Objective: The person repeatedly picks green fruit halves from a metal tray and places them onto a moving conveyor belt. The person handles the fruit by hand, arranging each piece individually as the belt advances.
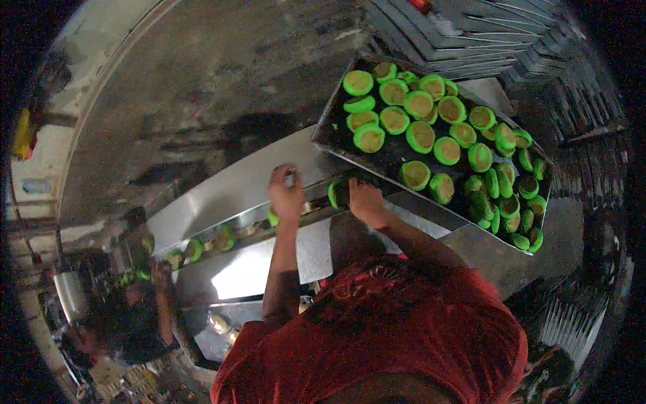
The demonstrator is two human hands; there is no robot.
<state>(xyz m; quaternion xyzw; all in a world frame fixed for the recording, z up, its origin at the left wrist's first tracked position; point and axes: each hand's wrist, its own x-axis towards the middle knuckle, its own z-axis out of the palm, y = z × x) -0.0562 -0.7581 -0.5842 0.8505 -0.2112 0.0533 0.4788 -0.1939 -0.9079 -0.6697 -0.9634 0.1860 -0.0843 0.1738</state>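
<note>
My left hand (287, 194) is raised over the narrow metal channel, its fingers curled round a small pale thing I cannot make out. Just below it, a green piece (272, 216) shows partly behind my wrist. At the channel's right end, my right hand (367, 203) has its fingers closed at the edge of a round green cake (334, 194); part of that cake is in dark shadow. Beyond my right hand lies a dark tray (390, 158) with many green-edged round cakes (418, 104), several showing tan faces, others standing on edge.
More green cakes (194, 250) sit along the channel to the left, where another person's arm (163, 303) reaches in. A shiny metal surface (249, 269) lies before me. Stacked dark trays (471, 34) stand at the far right. A metal rack-like stack (572, 326) is at the near right.
</note>
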